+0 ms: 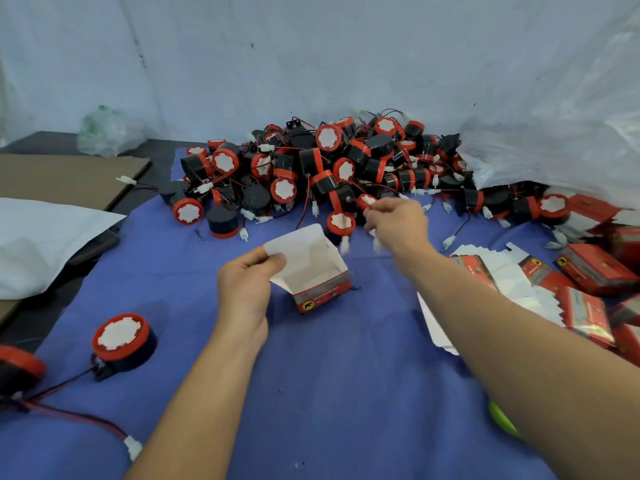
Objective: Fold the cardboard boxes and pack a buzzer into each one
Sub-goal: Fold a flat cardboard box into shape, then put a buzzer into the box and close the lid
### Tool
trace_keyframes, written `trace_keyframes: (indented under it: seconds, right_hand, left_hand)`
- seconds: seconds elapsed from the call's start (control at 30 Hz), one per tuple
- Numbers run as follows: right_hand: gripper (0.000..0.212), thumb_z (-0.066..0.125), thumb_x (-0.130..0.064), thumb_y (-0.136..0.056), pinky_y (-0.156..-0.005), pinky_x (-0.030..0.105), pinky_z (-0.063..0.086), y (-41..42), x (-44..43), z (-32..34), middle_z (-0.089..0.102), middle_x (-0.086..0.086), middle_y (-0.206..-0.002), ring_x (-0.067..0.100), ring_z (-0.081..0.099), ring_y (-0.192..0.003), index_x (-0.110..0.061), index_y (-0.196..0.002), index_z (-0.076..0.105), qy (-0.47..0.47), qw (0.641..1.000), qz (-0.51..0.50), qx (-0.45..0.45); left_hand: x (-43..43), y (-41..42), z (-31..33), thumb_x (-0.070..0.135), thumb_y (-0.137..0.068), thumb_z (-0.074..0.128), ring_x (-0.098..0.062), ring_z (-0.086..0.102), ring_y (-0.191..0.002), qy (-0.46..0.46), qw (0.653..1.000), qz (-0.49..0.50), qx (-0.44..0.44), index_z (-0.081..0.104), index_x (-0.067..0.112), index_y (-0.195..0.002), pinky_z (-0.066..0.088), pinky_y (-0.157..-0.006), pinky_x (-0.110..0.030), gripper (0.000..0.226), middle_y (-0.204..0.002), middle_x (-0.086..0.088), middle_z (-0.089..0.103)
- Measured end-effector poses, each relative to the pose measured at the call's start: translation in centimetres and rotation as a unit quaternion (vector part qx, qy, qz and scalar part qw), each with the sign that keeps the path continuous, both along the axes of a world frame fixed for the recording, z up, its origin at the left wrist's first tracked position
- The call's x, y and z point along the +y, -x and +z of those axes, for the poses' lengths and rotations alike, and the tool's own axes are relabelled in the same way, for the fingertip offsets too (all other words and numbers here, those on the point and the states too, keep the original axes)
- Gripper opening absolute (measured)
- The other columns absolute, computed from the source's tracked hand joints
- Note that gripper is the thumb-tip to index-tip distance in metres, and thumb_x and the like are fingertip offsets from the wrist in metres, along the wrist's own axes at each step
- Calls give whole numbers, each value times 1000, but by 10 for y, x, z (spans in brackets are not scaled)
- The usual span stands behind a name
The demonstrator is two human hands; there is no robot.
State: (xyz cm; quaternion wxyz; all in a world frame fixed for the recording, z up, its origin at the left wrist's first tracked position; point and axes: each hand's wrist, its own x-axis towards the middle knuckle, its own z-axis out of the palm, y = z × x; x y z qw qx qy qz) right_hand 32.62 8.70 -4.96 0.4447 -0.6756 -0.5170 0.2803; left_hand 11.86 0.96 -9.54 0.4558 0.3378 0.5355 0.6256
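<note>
Head view over a bench covered w/ a blue cloth (pixel 311 393).

(a) Left hand (pixel 247 289) grips the raised white lid flap of an erected cardboard box (pixel 318 299), thumb on top, fingers curled beneath. The box stands on the cloth at ctr, top open, interior white, red printed front toward the camera.

(b) Right hand (pixel 396 225), arm stretched fwd, has its fingers curled in a pinch on a small red-and-white buzzer (pixel 366 201) at the near edge of the buzzer pile (pixel 311 157). Motion blur here, so exact contact is unclear. Blurred white connectors hang just below the hand.

(c) Pile: black-and-red units w/ white faces, red/black leads and white plugs, heaped against the pale back sheet.

(d) Right of the box: white flat blanks (pixel 502 271) and red boxes (pixel 595 268), beside a clear plastic bag (pixel 554 140).

(e) Near left: a loose buzzer (pixel 121 336) face-up on the cloth, and a second one (pixel 17 367) at the frame edge, leads trailing.

(f) Far left: a brown cardboard sheet (pixel 69 174) and a white sack (pixel 41 237).
</note>
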Motion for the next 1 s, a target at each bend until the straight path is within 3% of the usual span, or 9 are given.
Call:
trace_keyframes:
  seconds: [0.1, 0.2, 0.3, 0.47, 0.63, 0.7, 0.8, 0.9, 1.0]
  right_hand:
    - [23, 67, 2, -89, -78, 32, 58, -16, -3, 42, 73, 0, -77, 17, 68, -77, -18, -79, 74, -87, 990, -19, 111]
    - [21, 64, 8, -87, -60, 21, 52, -32, -14, 83, 72, 1, -73, 12, 62, -61, -10, -82, 73, -106, 984, -1, 146]
    - [16, 67, 4, -86, -46, 17, 43, -47, -43, 93, 67, 5, -61, 10, 54, -47, -8, -77, 73, -52, 993, 62, 86]
    - [33, 67, 2, -84, -54, 14, 44, -60, -99, 65, 66, 12, -61, 15, 66, -67, -14, -56, 71, 23, 992, 122, -7]
    - [18, 58, -3, -92, -67, 34, 44, -63, -120, 38, 71, 13, -65, 18, 59, -53, -2, -92, 76, 115, 987, 102, 54]
    - [24, 54, -9, -95, -67, 32, 47, -67, -120, 28, 76, 10, -78, 20, 64, -64, -9, -105, 75, 113, 987, 64, -94]
    - [32, 62, -14, -93, -90, 36, 43, -68, -127, 15, 74, 4, -118, 27, 62, -112, -21, -123, 71, -4, 906, -3, -422]
    - [43, 68, 9, -77, -95, 29, 37, -64, -139, 12, 73, -1, -120, 23, 56, -116, -17, -110, 77, -231, 895, 53, -377]
    - [54, 60, 10, -63, -86, 30, 42, -45, -146, 2, 71, -2, -103, 25, 59, -103, -21, -104, 75, -145, 870, 204, -425]
  left_hand:
    - [0, -2, 3, -4, -88, 69, -23, 72, -98, 13, 1000, 2, -16, 81, 19, -80, 57, -91, -37, 27, -91, 1, 81]
    - [-5, -6, 4, -4, -84, 71, -22, 72, -99, 6, 1000, -11, 17, 83, 26, -71, 56, -85, -32, 35, -91, 3, 81]
    - [-10, -13, 5, -2, -83, 74, -16, 70, -109, -14, 997, -31, 64, 81, 40, -65, 54, -85, -28, 46, -99, 6, 81]
    - [-15, -19, 8, 2, -85, 75, 7, 70, -78, -15, 996, -46, 70, 78, 46, -62, 50, -71, -17, 50, -79, 20, 77]
    - [-18, -22, 8, 3, -85, 73, 6, 70, -76, -24, 995, -53, 75, 80, 43, -65, 49, -64, -10, 46, -79, 18, 78]
    - [-19, -24, 8, 2, -85, 73, 9, 69, -73, -29, 995, -61, 74, 80, 43, -64, 48, -59, -6, 47, -77, 18, 77]
    - [-18, -26, 8, 1, -85, 73, 10, 69, -74, -31, 994, -66, 81, 80, 40, -64, 47, -59, -4, 45, -78, 17, 78]
    - [-18, -28, 8, 0, -85, 73, 14, 68, -75, -31, 994, -67, 76, 80, 35, -62, 46, -57, -3, 43, -78, 19, 77]
    - [-16, -26, 8, 0, -86, 73, 11, 68, -74, -31, 993, -72, 83, 80, 37, -63, 46, -58, -5, 44, -79, 17, 78]
